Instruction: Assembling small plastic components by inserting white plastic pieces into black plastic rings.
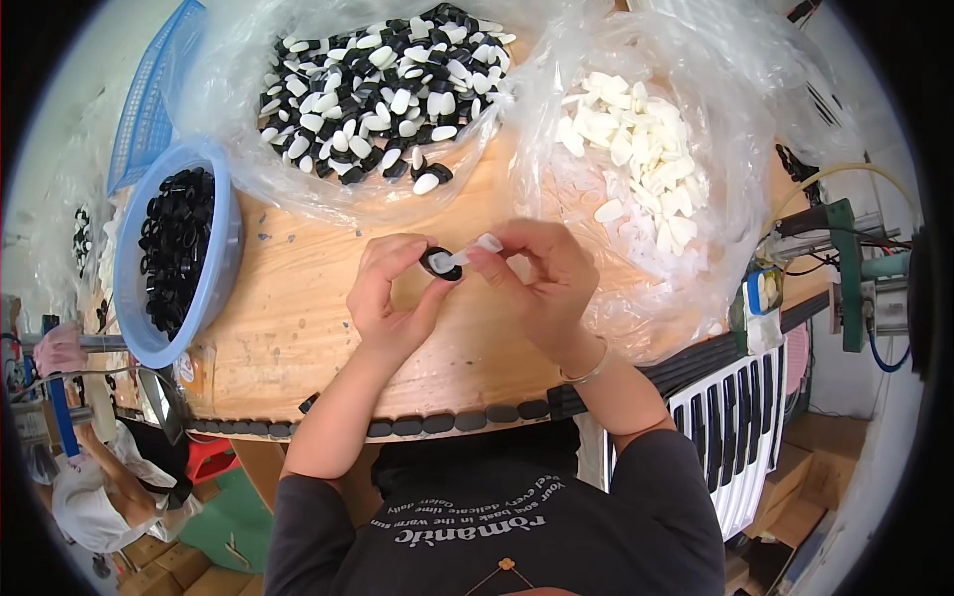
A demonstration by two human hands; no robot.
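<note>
My left hand (pixel 390 294) pinches a small black ring-shaped piece (pixel 438 266) above the wooden table (pixel 298 298). My right hand (pixel 537 278) holds a small white oval insert (pixel 467 252) and presses it against the black ring. The two hands meet over the middle of the table. A clear plastic bag (pixel 696 89) of loose white oval inserts (pixel 636 149) lies just beyond my right hand. Farther back, another clear bag holds several assembled black-and-white pieces (pixel 378 89).
A blue plastic bowl (pixel 224 248) of black rings (pixel 177 248) sits at the left table edge, with a blue mesh basket (pixel 149 99) behind it. A green machine with hoses and wires (pixel 845 268) stands at the right. Another person (pixel 109 487) crouches at lower left among cardboard boxes.
</note>
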